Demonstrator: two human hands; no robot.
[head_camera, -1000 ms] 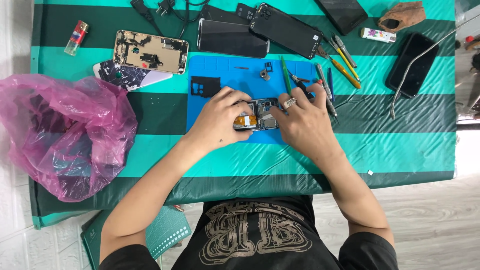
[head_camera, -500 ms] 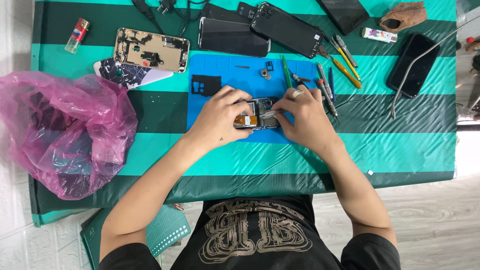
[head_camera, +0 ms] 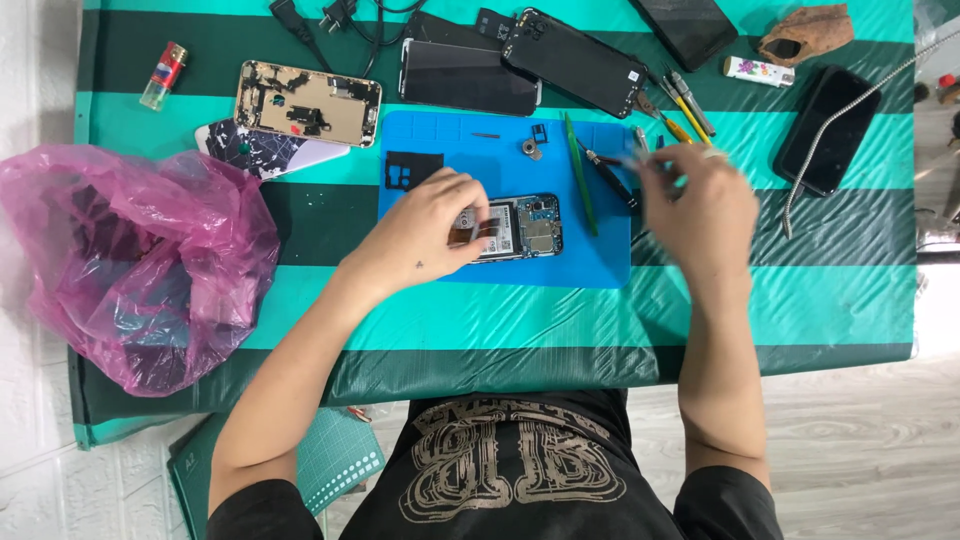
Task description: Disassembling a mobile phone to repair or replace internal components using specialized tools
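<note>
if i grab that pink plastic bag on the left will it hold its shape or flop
Probably flop: the pink bag looks thin, crumpled and see-through. Dark things show inside, so it may sag unevenly and shift. It overhangs the table edge, so a push might slide it off.

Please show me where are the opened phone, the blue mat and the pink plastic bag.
opened phone (head_camera: 525, 225): head view, on its exposed inner board.
blue mat (head_camera: 470, 135): head view, bare upper area.
pink plastic bag (head_camera: 130, 260): head view, its crumpled middle.
</note>
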